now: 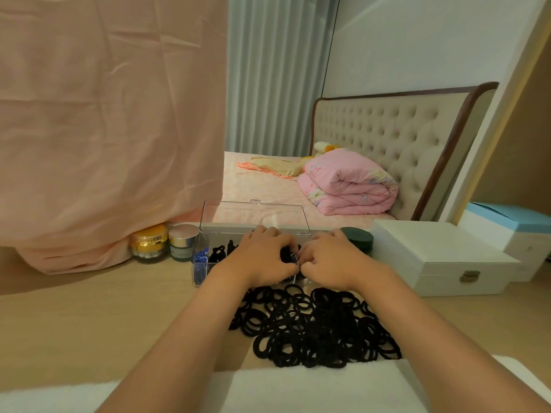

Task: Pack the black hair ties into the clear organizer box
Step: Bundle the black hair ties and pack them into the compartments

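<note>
My left hand [262, 259] and right hand [331, 260] pinch black elastic hair ties [287, 255] into the clear plastic organizer box [253, 219]. Few are packed. Most lie heaped at 6 o'clock.

Hair ties [313, 326] lie heaped on the table [89, 311] before the organizer box [199, 271]; jars [148, 244] left, case [432, 254] right.

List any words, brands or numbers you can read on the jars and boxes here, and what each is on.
Nothing legible in this view.
Gold jar: marks on its band, too blurred to read.
Pink-lidded jar: small mark on the front, too small to read.
Clear organizer box, white case, dark green tin: no print visible.
</note>
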The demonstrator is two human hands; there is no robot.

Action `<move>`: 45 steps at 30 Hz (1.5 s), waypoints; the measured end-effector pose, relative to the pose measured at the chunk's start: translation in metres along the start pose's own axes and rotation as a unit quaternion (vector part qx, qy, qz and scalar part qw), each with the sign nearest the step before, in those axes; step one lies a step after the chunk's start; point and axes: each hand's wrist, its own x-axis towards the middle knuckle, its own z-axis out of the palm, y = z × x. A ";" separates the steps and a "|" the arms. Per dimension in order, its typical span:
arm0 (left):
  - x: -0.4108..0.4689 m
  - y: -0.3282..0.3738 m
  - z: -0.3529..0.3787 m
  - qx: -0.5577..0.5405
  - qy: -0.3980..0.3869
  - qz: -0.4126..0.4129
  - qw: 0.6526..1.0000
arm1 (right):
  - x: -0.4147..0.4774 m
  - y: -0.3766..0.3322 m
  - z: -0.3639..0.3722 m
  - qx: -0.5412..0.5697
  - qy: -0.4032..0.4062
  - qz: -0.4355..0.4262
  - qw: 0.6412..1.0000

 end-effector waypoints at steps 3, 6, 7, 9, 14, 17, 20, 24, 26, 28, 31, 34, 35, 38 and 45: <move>-0.001 0.001 0.001 0.017 -0.001 0.003 1.000 | -0.004 0.004 -0.004 0.111 0.043 0.016 0.993; -0.001 0.001 -0.003 0.014 -0.001 0.003 1.000 | -0.014 0.008 -0.016 0.240 0.119 0.043 0.963; -0.002 0.001 -0.004 0.006 0.004 0.002 1.000 | -0.018 0.007 -0.019 0.249 0.134 0.046 0.958; -0.005 0.002 -0.008 -0.005 0.023 0.004 1.000 | -0.023 0.006 -0.021 0.257 0.144 0.042 0.955; -0.023 0.014 -0.021 -0.018 0.093 0.025 0.995 | -0.035 -0.009 -0.017 0.224 0.098 0.038 0.969; -0.043 0.020 -0.026 -0.024 0.045 0.019 0.999 | -0.037 -0.023 -0.005 0.089 0.062 0.048 0.993; -0.066 0.023 -0.027 -0.023 -0.022 -0.003 0.999 | -0.040 -0.033 0.007 -0.007 0.069 0.051 0.996; -0.093 0.022 -0.024 -0.073 -0.100 -0.059 0.991 | -0.049 -0.040 0.006 0.088 0.012 0.032 0.996; -0.101 0.023 -0.023 -0.048 -0.126 -0.073 0.988 | -0.055 -0.043 0.000 0.145 -0.017 0.015 0.989; -0.105 0.025 -0.019 0.004 -0.137 -0.073 0.988 | -0.059 -0.045 -0.004 0.187 -0.046 -0.012 0.981; -0.102 0.026 -0.015 0.012 -0.134 -0.064 0.989 | -0.060 -0.045 -0.007 0.194 -0.066 -0.022 0.978; -0.099 0.018 -0.017 -0.035 -0.138 -0.084 0.986 | -0.059 -0.049 -0.004 0.138 -0.059 -0.004 0.989; -0.098 0.016 -0.018 -0.055 -0.135 -0.091 0.985 | -0.059 -0.052 -0.002 0.121 -0.057 0.000 0.991; -0.099 0.013 -0.028 -0.106 -0.116 -0.102 0.982 | -0.053 -0.057 0.007 0.105 -0.044 0.007 0.993; -0.104 0.005 -0.042 -0.249 -0.061 -0.133 0.957 | -0.050 -0.045 0.006 0.225 0.011 0.002 0.974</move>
